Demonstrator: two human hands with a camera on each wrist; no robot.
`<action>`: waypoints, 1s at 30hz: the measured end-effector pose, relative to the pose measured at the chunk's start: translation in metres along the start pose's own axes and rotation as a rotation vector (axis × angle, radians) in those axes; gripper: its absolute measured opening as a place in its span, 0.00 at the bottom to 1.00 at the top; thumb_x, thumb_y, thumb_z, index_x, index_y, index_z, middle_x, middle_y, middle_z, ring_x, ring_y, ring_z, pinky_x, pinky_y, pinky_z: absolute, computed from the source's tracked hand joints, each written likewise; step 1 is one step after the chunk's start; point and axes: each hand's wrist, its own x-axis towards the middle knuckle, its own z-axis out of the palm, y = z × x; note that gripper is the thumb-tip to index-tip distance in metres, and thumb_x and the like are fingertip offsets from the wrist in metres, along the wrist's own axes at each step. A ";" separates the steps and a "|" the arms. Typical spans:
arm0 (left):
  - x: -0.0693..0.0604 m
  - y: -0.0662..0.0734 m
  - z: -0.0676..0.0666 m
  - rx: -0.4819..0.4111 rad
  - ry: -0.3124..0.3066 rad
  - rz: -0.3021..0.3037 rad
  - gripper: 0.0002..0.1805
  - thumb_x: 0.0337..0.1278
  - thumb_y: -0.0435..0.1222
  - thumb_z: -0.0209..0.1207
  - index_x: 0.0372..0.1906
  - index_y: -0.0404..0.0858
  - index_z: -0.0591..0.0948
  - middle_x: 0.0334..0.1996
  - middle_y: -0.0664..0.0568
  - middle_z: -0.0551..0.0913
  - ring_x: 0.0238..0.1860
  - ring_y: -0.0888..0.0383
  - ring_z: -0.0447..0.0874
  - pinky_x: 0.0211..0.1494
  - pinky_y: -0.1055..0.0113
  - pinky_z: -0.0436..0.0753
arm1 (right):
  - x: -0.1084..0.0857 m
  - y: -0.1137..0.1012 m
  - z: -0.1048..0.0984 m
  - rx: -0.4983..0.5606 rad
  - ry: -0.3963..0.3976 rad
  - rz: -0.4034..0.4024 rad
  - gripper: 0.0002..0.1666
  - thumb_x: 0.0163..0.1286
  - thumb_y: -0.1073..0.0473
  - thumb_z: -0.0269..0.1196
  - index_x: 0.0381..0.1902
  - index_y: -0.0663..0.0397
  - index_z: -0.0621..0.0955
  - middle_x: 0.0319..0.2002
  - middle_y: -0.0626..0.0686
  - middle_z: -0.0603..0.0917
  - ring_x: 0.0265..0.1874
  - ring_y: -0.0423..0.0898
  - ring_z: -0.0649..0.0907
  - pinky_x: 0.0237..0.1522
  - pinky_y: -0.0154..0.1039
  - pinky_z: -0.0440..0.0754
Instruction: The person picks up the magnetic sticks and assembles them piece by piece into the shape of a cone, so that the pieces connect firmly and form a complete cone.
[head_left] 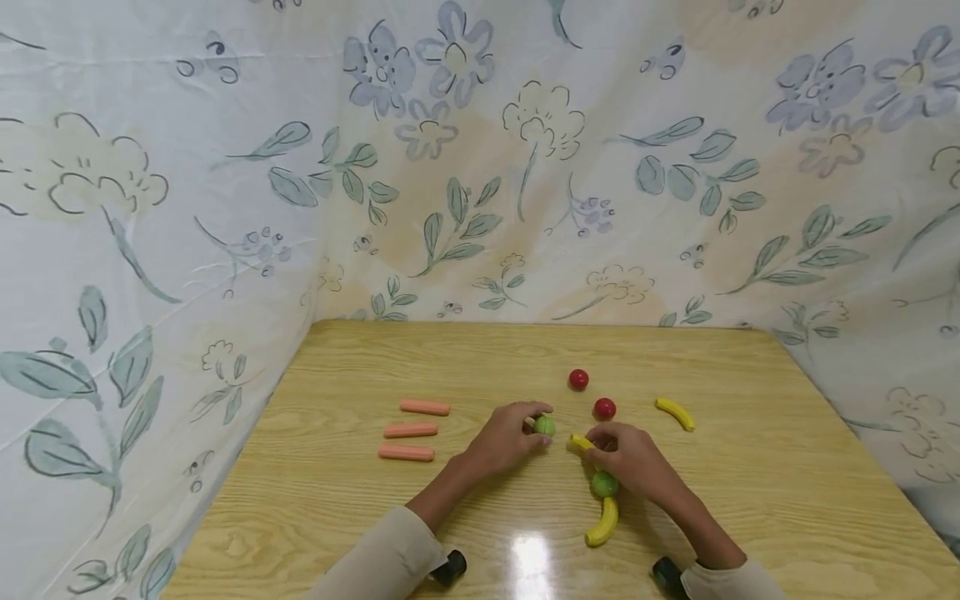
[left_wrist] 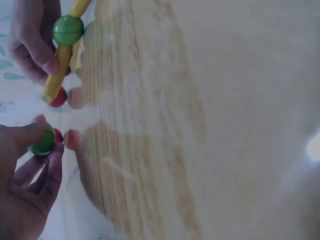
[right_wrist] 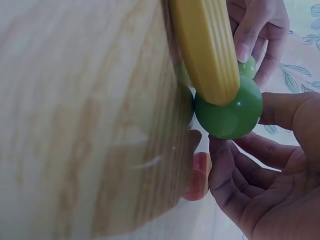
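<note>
My left hand (head_left: 504, 439) pinches a green ball (head_left: 544, 426) between thumb and fingers; the left wrist view shows this ball (left_wrist: 44, 142) too. To its right, my right hand (head_left: 637, 462) grips a yellow banana piece (head_left: 580, 442). A second green ball (head_left: 604, 484) lies between that piece and another yellow banana (head_left: 602, 525), forming a touching line. In the right wrist view the nearer banana (right_wrist: 207, 50) meets the green ball (right_wrist: 230, 112), with the fingers of my right hand (right_wrist: 280, 190) around the ball's far side.
Three pink-orange sticks (head_left: 406, 452) lie at the left of the wooden table (head_left: 337, 517). Two red balls (head_left: 578, 380) sit beyond the hands, and a loose banana (head_left: 676, 414) lies to the right. A floral cloth (head_left: 465, 267) hangs behind the table.
</note>
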 end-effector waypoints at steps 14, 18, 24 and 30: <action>-0.004 0.008 0.009 0.057 -0.028 0.043 0.21 0.69 0.37 0.69 0.63 0.36 0.85 0.55 0.48 0.85 0.49 0.60 0.85 0.52 0.73 0.82 | 0.000 0.000 0.003 0.013 -0.006 -0.051 0.15 0.70 0.59 0.73 0.50 0.62 0.87 0.39 0.49 0.88 0.39 0.43 0.84 0.39 0.38 0.83; -0.005 0.008 0.012 0.068 -0.039 0.054 0.21 0.70 0.37 0.69 0.63 0.36 0.85 0.54 0.49 0.84 0.49 0.62 0.84 0.53 0.73 0.82 | 0.000 0.001 0.004 0.003 -0.006 -0.062 0.13 0.70 0.58 0.73 0.48 0.60 0.88 0.38 0.48 0.88 0.38 0.42 0.84 0.38 0.35 0.82; -0.005 0.008 0.015 0.085 -0.036 0.051 0.21 0.71 0.37 0.69 0.64 0.36 0.84 0.54 0.49 0.84 0.49 0.62 0.84 0.52 0.73 0.82 | -0.001 0.000 0.004 0.003 -0.006 -0.067 0.13 0.70 0.59 0.73 0.47 0.60 0.88 0.37 0.47 0.87 0.38 0.42 0.85 0.37 0.35 0.82; -0.003 0.006 0.018 0.122 -0.034 0.039 0.23 0.69 0.38 0.70 0.66 0.37 0.83 0.58 0.48 0.85 0.52 0.62 0.83 0.54 0.72 0.82 | -0.002 -0.001 0.004 -0.004 -0.007 -0.068 0.12 0.69 0.59 0.74 0.47 0.60 0.88 0.35 0.47 0.87 0.37 0.41 0.84 0.35 0.34 0.81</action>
